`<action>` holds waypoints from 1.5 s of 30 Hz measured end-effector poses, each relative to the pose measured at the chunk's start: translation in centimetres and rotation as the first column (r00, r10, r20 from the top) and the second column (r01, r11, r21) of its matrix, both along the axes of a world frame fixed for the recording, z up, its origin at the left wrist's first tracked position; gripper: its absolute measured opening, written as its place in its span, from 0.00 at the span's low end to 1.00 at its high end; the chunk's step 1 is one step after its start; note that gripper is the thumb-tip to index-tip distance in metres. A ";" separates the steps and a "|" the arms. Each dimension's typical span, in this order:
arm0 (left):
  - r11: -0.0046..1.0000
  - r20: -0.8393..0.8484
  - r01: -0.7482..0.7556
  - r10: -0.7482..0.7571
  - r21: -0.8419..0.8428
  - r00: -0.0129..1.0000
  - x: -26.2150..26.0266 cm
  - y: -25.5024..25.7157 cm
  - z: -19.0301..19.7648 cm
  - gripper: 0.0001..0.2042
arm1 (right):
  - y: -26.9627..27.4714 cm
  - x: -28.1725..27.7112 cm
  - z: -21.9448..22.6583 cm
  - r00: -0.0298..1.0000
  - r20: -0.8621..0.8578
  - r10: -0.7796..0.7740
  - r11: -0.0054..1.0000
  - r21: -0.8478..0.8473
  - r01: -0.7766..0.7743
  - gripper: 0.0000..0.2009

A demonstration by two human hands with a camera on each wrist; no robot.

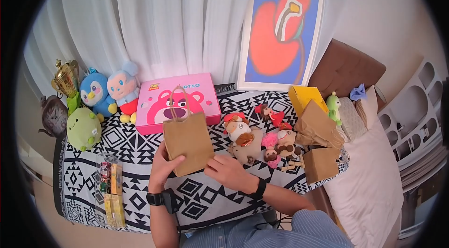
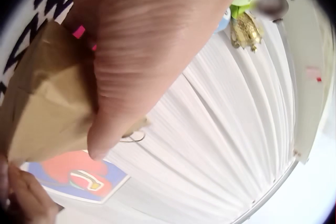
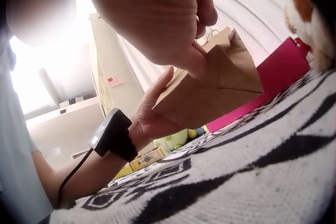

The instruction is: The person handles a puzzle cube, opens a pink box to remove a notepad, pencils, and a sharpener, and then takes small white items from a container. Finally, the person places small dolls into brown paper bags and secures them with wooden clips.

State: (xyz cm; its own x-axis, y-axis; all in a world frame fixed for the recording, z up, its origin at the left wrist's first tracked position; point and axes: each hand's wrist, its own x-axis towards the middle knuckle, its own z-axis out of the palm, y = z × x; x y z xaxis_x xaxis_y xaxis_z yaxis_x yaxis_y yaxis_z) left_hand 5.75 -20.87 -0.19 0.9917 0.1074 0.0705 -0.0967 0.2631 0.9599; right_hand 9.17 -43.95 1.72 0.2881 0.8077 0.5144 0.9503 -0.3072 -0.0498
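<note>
A brown kraft paper bag (image 1: 188,144) with a twisted cord handle (image 1: 179,103) is held up over the patterned cloth, in front of the pink box. My left hand (image 1: 164,166) grips it by its lower left side, the thumb lying across the front. At the lower right corner my right hand (image 1: 229,171) pinches the paper, with its fingers curled. The right wrist view shows the bag's folded bottom (image 3: 205,100) above the cloth and the right thumb pressed at its edge. The left wrist view has the left thumb (image 2: 107,134) over the bag's side.
Behind the bag lies a pink bear-face box (image 1: 213,100). Plush toys (image 1: 98,93) and a gold trophy (image 1: 65,77) stand at left, near small packets in a clear tray (image 1: 111,192). Dolls (image 1: 241,133), a yellow box (image 1: 306,98) and more brown paper bags (image 1: 321,164) are at right.
</note>
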 end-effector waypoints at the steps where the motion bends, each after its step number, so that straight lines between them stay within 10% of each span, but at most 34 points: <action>1: 0.987 -0.063 -0.027 0.038 0.156 0.997 0.0 -0.1 0.0 0.36 | 0.0 0.3 -0.6 0.999 -0.013 0.031 0.999 0.009 -0.031 0.09; 8: 0.980 0.119 -0.093 0.073 0.175 0.990 0.4 -1.4 -0.9 0.30 | 0.1 1.3 -0.5 0.922 -0.316 -0.222 0.889 0.324 0.324 0.16; 10: 0.973 0.165 -0.057 0.019 0.226 0.986 1.0 -1.5 -1.6 0.31 | -0.3 2.0 -1.0 0.731 -0.676 -0.091 0.657 0.511 0.554 0.28; 15: 0.965 0.199 0.104 -0.154 0.241 0.968 0.6 -1.5 -2.0 0.40 | -1.6 2.6 -0.6 0.664 -0.734 0.141 0.672 0.563 0.480 0.34; 17: 0.971 0.191 0.102 -0.145 0.217 0.971 0.4 -2.0 -1.0 0.42 | -1.8 2.1 -0.1 0.613 -0.771 0.172 0.795 0.477 0.376 0.30; 21: 0.981 0.259 0.085 -0.129 0.175 0.957 0.5 -1.7 -0.6 0.40 | -1.8 1.5 0.2 0.851 -0.517 0.093 0.878 0.445 0.174 0.21; 30: 0.903 0.339 -0.069 -0.088 0.424 0.937 -0.8 -3.3 1.6 0.10 | -4.7 -0.9 1.3 0.815 -0.579 0.040 0.920 0.339 0.196 0.22; 39: 0.905 0.360 -0.060 -0.106 0.420 0.927 -1.3 -5.4 2.0 0.13 | -2.8 -5.2 6.3 0.928 -0.362 0.092 0.921 0.385 0.059 0.14; 45: 0.941 0.289 0.175 -0.259 0.289 0.922 -1.3 -5.3 2.3 0.22 | -2.3 -5.7 2.5 0.809 -0.551 -0.204 0.962 -0.266 0.061 0.23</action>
